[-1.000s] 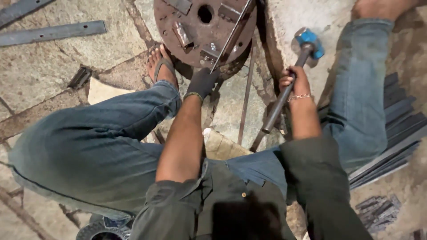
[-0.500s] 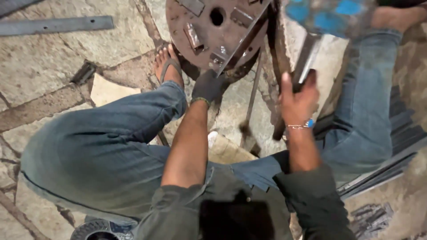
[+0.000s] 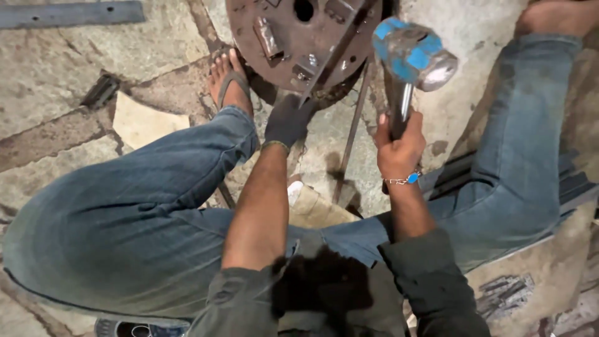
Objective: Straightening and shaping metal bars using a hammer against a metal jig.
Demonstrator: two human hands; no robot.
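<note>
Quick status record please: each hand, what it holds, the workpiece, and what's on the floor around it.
left hand: gloved, grips flat bar lying across disc
right hand: bare, holds hammer raised, blue head up
disc: rusty, round, centre hole, on floor between feet
rod: thin, on stone floor below disc
strip: flat metal, top left

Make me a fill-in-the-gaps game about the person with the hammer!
1. The right hand grips a hammer whose head is painted ____.
2. The left hand wears a dark ____.
3. That hand holds a metal strip against a rusty plate shaped like a ____.
4. The wrist of the hand with the hammer wears a ____.

Missing words: blue; glove; circle; bracelet
</note>
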